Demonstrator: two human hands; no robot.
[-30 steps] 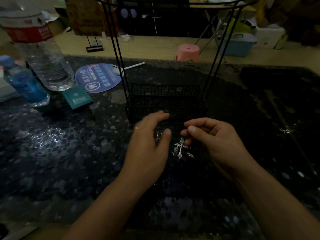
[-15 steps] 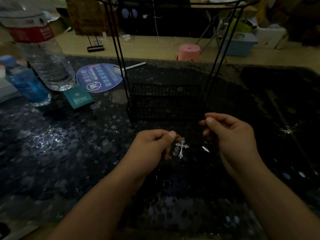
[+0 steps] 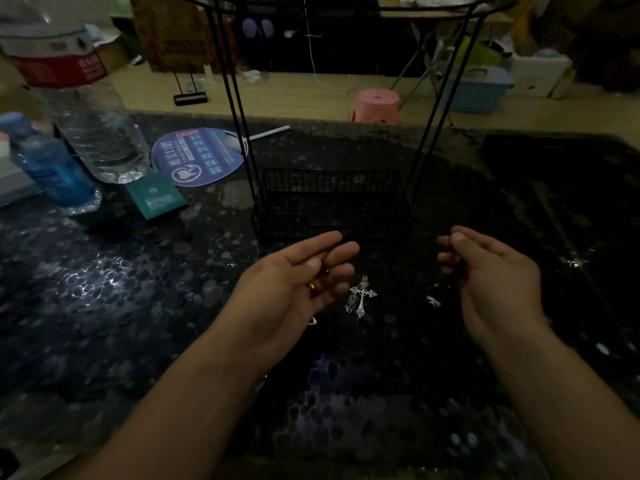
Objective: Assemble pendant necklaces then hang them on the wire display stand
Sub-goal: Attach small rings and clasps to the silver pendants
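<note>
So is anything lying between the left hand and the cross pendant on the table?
Nothing visible does: the cross pendant lies on bare tabletop just right of the left hand, which pinches a dark cord.

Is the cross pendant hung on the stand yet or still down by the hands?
Not hung: the cross pendant sits low between both hands, below the wire stand.

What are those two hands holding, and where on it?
A thin black cord: left hand pinches one end, right hand the other. The silver cross pendant hangs between.
</note>
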